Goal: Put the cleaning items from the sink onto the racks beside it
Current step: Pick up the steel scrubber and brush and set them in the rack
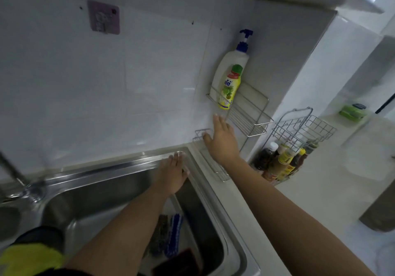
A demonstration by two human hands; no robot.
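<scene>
A steel sink (119,169) fills the lower left. On its bottom lie a blue-and-white scrubber (174,235), a dark scourer (160,233) and a dark red pad (181,260). My left hand (173,173) rests flat on the sink's far right corner, fingers apart, holding nothing. My right hand (222,141) is spread open over the low wire rack (213,169) beside the sink, holding nothing. Above it, the upper wall rack (250,113) holds a white pump bottle (233,64) and a yellow dish-soap bottle (229,89).
A wire basket (303,130) with several sauce bottles (280,162) stands on the counter to the right. A green sponge (351,112) sits far right. The tap base (32,190) is at the left, a yellow cloth (32,260) at the lower left.
</scene>
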